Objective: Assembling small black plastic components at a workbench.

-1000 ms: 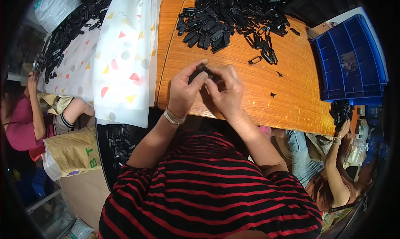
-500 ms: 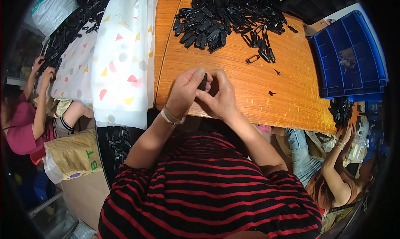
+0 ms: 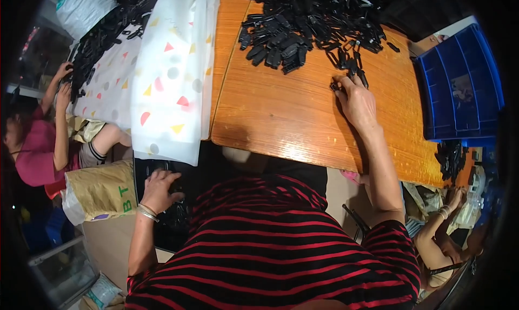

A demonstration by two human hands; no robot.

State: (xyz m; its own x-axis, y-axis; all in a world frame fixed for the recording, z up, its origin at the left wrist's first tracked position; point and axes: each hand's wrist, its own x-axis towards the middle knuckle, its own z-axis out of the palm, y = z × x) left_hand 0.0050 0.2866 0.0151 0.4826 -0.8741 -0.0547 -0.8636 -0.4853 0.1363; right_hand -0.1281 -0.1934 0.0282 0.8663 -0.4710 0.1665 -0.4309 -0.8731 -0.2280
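Observation:
My right hand [image 3: 359,101] reaches across the wooden table, its fingertips closed on a small black plastic frame [image 3: 335,86] at the near edge of the heap. Right beside those fingers lie more loose black frames [image 3: 343,59]. Low on the left, my left hand [image 3: 158,192] hovers over a dark bin [image 3: 173,223] of black parts beside my lap. Its fingers are apart and hold nothing that I can see. A large pile of black plastic pieces [image 3: 286,37], some solid and some open-centred, covers the far part of the table.
A blue crate [image 3: 457,88] stands at the table's right edge. White patterned sheeting [image 3: 173,88] drapes the left side. A co-worker in pink [image 3: 40,158] sits at far left beside a brown sack [image 3: 102,193]; another person [image 3: 435,237] sits at lower right near black parts [image 3: 451,158].
My hands have parted from around a black piece. The left moved down to the bin, and that piece is out of sight; the right went forward to the frames.

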